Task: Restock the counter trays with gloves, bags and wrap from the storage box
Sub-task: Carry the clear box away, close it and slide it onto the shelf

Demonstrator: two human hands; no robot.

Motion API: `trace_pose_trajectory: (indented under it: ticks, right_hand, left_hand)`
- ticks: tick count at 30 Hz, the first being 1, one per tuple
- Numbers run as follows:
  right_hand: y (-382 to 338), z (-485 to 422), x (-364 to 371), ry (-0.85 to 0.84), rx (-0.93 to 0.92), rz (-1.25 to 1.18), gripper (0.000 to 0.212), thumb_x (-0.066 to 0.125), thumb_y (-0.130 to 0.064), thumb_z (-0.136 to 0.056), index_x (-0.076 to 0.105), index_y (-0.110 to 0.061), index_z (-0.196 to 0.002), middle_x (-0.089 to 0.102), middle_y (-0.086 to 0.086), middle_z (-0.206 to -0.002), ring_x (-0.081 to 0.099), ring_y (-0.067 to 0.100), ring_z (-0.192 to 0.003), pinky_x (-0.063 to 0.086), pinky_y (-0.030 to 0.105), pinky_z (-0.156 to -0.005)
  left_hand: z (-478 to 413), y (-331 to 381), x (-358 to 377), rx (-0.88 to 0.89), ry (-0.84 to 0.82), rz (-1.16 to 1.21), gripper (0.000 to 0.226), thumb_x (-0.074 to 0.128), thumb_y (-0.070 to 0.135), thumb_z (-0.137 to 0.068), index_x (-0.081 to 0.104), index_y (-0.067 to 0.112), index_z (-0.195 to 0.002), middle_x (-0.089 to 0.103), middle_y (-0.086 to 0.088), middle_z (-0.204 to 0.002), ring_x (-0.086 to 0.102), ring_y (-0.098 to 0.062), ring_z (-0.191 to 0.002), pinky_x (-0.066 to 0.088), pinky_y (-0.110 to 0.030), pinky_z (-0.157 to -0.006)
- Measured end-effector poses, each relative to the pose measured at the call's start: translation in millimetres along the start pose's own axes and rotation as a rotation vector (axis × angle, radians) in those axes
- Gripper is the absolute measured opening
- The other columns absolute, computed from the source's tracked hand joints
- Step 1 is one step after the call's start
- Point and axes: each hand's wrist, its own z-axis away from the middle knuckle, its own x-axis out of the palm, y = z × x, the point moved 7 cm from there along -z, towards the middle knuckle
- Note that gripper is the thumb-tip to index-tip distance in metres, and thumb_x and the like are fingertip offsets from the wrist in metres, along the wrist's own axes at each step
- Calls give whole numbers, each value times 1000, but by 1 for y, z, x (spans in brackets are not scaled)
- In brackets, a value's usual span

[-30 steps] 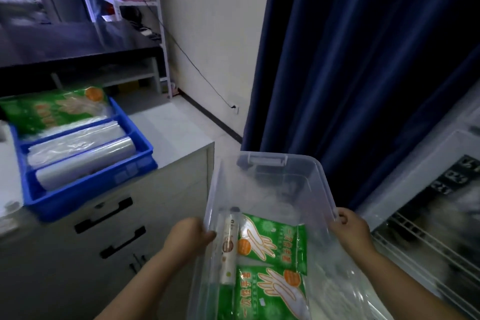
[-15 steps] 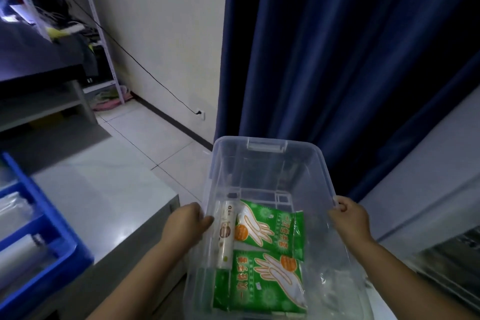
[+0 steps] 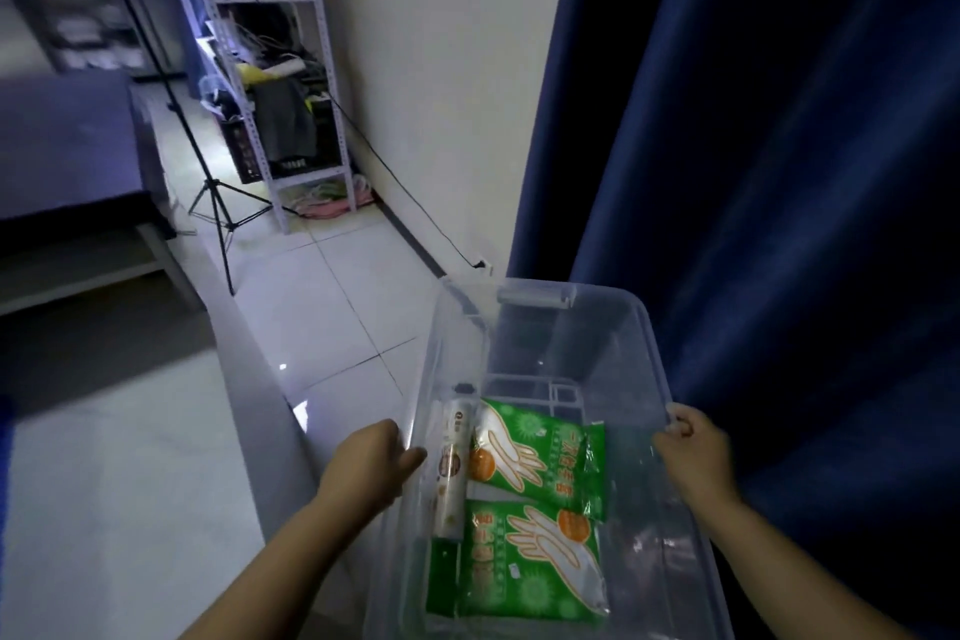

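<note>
Both grips are closed on the storage box (image 3: 545, 338): left hand (image 3: 371, 465) clamped on the left rim, thumb inside; right hand (image 3: 693, 457) hooked over the right rim. Box is carried in the air, in front of the body, beside the edge of the pale surface (image 3: 130, 483).

Box judged light and mostly empty; clear thin plastic, likely to flex at the walls, so the stiffer rim is the place to hold, as done. Smooth plastic may slip.

Inside, at the near end: two green glove packs (image 3: 535, 452), flat, soft, slick film, best pinched at an edge or pressed flat. One roll (image 3: 452, 468) lies along the left wall, touching the packs; stiffer, round, apt to roll if the box is tilted.

Blue curtain (image 3: 779, 172) hangs just right; tiled floor (image 3: 337, 307) below.
</note>
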Motion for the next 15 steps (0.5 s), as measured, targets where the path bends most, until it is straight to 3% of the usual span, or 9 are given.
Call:
trace_pose_trajectory:
  ticks: [2, 5, 9, 12, 15]
  right_hand:
    - [-10, -37, 19, -31, -14, 28, 21, 61, 11, -75, 63, -3, -91, 54, 1, -58, 48, 12, -49, 38, 9, -37]
    - [-26, -86, 58, -117, -39, 54, 36, 63, 8, -75, 60, -2, -110, 56, 6, -71, 49, 16, -59, 42, 20, -48]
    - [-47, -144, 113, -201, -57, 88, 31, 57, 13, -74, 60, 4, -103, 46, 5, -61, 40, 15, -53, 39, 18, -45]
    - [-65, -180, 154, -252, -59, 79, 27, 57, 14, -73, 60, 7, -99, 44, 4, -58, 39, 14, -49, 37, 14, -39]
    - [-89, -219, 200, -279, -57, 78, 34, 59, 14, -74, 60, 2, -107, 47, 5, -59, 42, 14, -49, 37, 21, -44]
  left_hand:
    - [-17, -3, -4, -68, 26, 37, 33, 62, 38, -83, 44, 18, -65, 65, -6, -67, 64, -25, -65, 52, -35, -64]
    - [-45, -11, -11, -142, 76, 62, 36, 63, 38, -82, 40, 20, -61, 58, 0, -59, 61, -24, -61, 45, -32, -57]
    - [-93, -26, -29, -217, 130, 65, 33, 62, 40, -82, 42, 22, -63, 54, 5, -57, 53, -14, -54, 35, -25, -48]
    - [-132, -36, -43, -246, 165, 110, 29, 64, 37, -82, 47, 20, -65, 55, 4, -60, 51, -10, -52, 36, -24, -47]
    - [-177, -46, -62, -271, 191, 127, 27, 64, 35, -82, 48, 21, -65, 54, 6, -59, 50, -6, -50, 31, -18, -42]
